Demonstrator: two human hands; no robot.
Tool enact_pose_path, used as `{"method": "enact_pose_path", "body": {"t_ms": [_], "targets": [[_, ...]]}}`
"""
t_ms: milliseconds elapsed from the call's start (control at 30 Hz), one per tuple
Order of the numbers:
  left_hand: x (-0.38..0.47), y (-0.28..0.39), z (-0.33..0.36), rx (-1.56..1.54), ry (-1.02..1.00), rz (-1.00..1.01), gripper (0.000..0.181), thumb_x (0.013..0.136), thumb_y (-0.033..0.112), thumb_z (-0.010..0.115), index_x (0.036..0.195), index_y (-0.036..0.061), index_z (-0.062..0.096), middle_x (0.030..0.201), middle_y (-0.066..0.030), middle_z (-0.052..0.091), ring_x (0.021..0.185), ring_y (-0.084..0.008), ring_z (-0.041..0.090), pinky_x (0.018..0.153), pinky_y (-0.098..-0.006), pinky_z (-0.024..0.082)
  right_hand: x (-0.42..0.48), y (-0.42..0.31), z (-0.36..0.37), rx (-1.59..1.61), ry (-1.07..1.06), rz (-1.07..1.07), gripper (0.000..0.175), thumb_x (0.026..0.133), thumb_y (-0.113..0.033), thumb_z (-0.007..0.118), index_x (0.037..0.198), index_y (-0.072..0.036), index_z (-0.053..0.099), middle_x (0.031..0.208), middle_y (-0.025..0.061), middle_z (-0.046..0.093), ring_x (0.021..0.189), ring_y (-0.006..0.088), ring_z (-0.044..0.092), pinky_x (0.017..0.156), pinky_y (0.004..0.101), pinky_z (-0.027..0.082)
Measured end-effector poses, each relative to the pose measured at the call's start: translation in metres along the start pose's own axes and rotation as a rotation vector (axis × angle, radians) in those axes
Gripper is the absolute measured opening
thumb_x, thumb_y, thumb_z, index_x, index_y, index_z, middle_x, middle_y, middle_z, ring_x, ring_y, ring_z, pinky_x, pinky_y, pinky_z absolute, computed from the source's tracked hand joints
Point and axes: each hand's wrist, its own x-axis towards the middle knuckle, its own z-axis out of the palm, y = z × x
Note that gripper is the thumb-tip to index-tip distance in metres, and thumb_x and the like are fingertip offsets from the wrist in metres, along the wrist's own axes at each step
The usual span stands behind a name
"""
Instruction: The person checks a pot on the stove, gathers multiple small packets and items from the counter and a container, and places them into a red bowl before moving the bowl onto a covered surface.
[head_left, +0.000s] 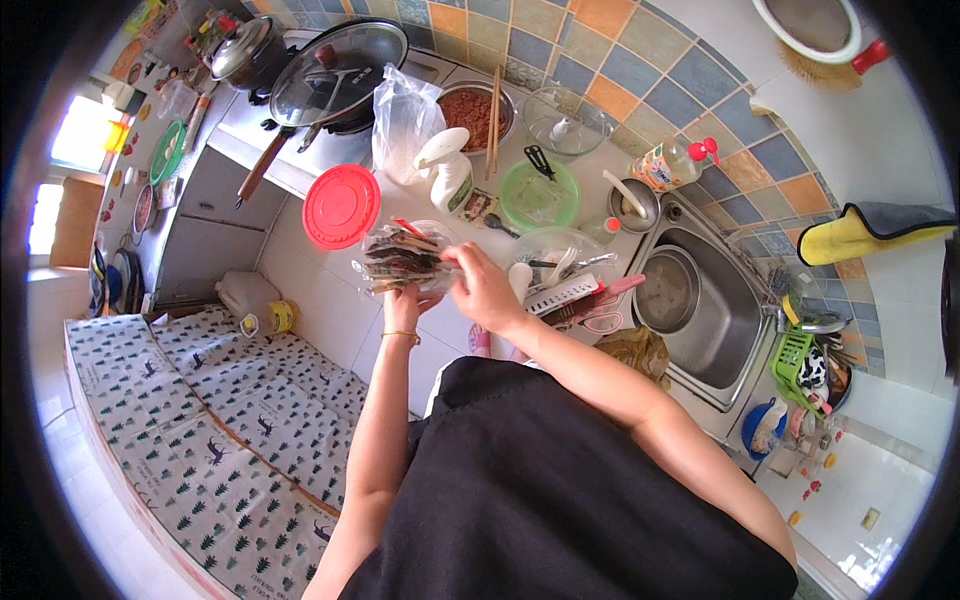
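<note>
My left hand (405, 300) holds a clear plastic bag of dark, flat strips (405, 255) from below, above the floor at the counter's edge. The fingertips of my right hand (484, 289) touch the right side of this bundle; whether they pinch it is hard to tell. Just behind the bundle lies a round red plastic lid (342, 207). A white spray bottle (450, 176) stands beyond my hands, beside a clear plastic bag of white contents (405, 131). To their right is a green plastic bowl (540, 196).
A lidded frying pan (337, 75) sits on the stove, its handle jutting over the edge. Behind are a metal bowl of reddish-brown food (469, 116) and wooden chopsticks (493, 124). Pink-handled scissors (600, 319) lie near the steel sink (720, 337). A patterned cloth (247, 427) covers a surface at left.
</note>
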Motion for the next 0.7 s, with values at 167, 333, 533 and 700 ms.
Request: {"method": "enact_pose_path", "body": {"t_ms": [167,333,533,700], "targets": [[0.02,0.004,-0.009,-0.027,0.044,0.05,0.035,0.091,0.005,0.037,0.125,0.0058,0.033,0.114,-0.016,0.052,0.088,-0.033,0.062,0.068,-0.0393,0.058,-0.017,0.039,-0.015,-0.316,-0.125,-0.011,0.024,0.068,0.001,0.055,0.091,-0.001,0.055,0.095,0.0126,0.055,0.092,0.0295,0.055,0.076,0.0375,0.048],[0.048,0.002,0.003,-0.061,0.04,0.037,0.039,0.091,0.005,0.038,0.127,0.0136,0.025,0.112,-0.0149,0.053,0.083,-0.0298,0.063,0.066,-0.0373,0.058,0.011,0.071,0.008,-0.678,-0.319,0.029,0.03,0.068,0.001,0.056,0.098,0.0,0.056,0.096,0.0151,0.055,0.094,0.0303,0.055,0.077,0.0365,0.048],[0.054,0.007,0.011,-0.059,0.044,0.08,0.042,0.091,0.013,0.046,0.127,0.0141,0.025,0.113,-0.014,0.053,0.085,-0.0312,0.063,0.068,-0.0367,0.057,0.058,0.133,0.058,-1.119,-0.471,0.505,0.069,0.077,-0.014,0.058,0.136,-0.002,0.025,0.131,0.0302,0.034,0.098,0.0388,0.055,0.067,0.0421,0.053],[0.032,0.016,0.012,-0.1,0.066,-0.035,0.05,0.087,0.014,0.05,0.129,0.0159,0.024,0.12,-0.0147,0.048,0.089,-0.0315,0.062,0.073,-0.0374,0.055,0.081,0.139,0.07,-1.074,-0.624,0.759,0.08,0.078,-0.031,0.055,0.142,-0.012,0.011,0.141,0.0285,0.016,0.106,0.0445,0.051,0.053,0.0479,0.052]]}}
